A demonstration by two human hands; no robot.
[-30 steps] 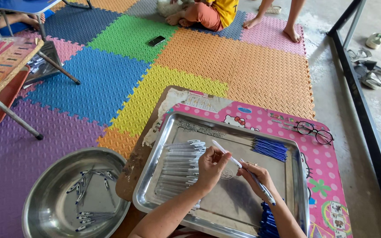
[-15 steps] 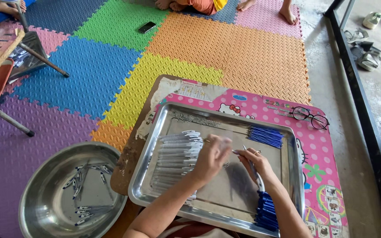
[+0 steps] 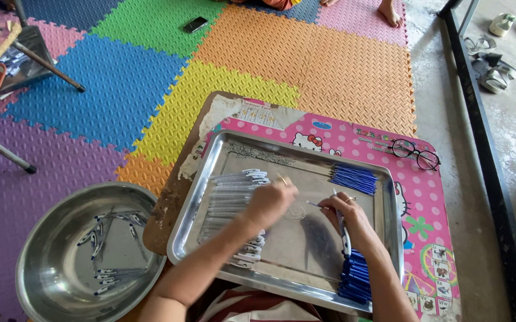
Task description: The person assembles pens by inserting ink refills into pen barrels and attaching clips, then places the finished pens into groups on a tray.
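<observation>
I observe a rectangular steel tray at lower centre of the frame, resting on a pink patterned board whose right edge sits close to bare concrete floor. The tray's raised rim bounds the working area; its middle is bare metal, giving open room between the piles. My left hand lies curled over the row of clear pen barrels at the tray's left side, fingers touching them; whether it grips one I cannot tell. My right hand is closed around a white pen with a blue tip, held near the tray's centre, and pinches a thin refill pointing left. Blue pen parts lie at the tray's upper right; more blue pens are stacked at its lower right corner. A round steel basin, lower left, holds scattered pens. Spectacles rest on the board's upper right. Coloured foam mats cover the floor beyond. Both forearms are cut off by the bottom edge.
</observation>
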